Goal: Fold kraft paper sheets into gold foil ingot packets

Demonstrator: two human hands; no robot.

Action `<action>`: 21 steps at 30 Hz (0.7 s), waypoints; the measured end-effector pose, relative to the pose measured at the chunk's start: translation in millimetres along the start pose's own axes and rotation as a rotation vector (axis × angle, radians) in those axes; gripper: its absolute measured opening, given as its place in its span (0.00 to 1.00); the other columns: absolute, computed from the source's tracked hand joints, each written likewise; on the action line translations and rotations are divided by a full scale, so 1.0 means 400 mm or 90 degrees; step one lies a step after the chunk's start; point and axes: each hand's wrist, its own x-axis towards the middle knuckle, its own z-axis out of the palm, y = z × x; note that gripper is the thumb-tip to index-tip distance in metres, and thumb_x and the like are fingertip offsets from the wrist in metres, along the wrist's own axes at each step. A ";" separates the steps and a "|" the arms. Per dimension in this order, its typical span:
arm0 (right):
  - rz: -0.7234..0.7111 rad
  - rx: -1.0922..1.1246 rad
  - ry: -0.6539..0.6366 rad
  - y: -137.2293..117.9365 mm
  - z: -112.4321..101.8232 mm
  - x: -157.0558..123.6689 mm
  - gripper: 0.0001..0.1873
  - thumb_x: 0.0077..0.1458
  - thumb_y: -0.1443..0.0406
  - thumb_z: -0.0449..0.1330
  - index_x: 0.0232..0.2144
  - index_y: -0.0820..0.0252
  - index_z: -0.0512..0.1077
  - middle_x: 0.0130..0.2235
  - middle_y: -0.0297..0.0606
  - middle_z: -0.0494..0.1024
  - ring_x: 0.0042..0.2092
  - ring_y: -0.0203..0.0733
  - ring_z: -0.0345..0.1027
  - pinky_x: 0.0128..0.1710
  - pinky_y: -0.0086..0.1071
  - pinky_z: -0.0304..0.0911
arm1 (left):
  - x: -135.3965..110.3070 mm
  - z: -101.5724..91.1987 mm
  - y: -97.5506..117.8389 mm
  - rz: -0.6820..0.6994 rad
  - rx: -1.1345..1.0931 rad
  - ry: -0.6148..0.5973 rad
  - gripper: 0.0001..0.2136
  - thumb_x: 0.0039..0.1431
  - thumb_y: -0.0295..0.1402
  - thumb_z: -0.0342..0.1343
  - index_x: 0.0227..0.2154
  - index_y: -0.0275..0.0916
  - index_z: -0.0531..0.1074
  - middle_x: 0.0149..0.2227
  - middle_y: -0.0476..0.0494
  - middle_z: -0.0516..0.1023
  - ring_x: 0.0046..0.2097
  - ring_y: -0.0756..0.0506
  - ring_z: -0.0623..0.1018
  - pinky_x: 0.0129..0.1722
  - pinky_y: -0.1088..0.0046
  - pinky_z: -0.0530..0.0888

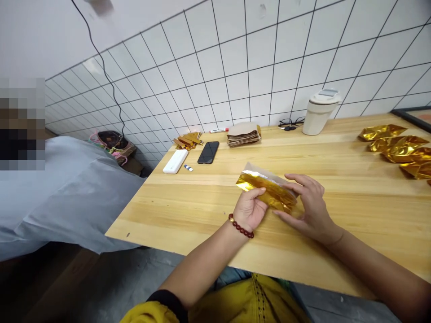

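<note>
A shiny gold foil pouch [266, 190] lies on the wooden table [188, 202] over a brown paper packet [261, 171] that sticks out behind it. My left hand [248, 210], with a red bead bracelet on the wrist, pinches the pouch's near left edge with thumb and fingers closed on it. My right hand [308, 204] curls around the pouch's right end, fingers bent over the foil.
Further gold pouches [399, 148] lie at the right. At the back stand a white lidded cup [319, 112], glasses [290, 122], a brown packet stack [244, 133], a red marker [218, 130], a black phone [208, 152], a white power bank [175, 161], gold strips [188, 140]. A person in grey [67, 193] sits left.
</note>
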 end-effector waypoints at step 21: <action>0.169 0.080 0.000 0.002 -0.025 0.015 0.11 0.56 0.54 0.62 0.37 0.54 0.71 0.54 0.46 0.70 0.56 0.59 0.63 0.54 0.57 0.54 | -0.033 0.008 -0.019 -0.009 0.028 -0.056 0.11 0.46 0.22 0.61 0.35 0.37 0.75 0.38 0.44 0.81 0.47 0.42 0.78 0.52 0.63 0.70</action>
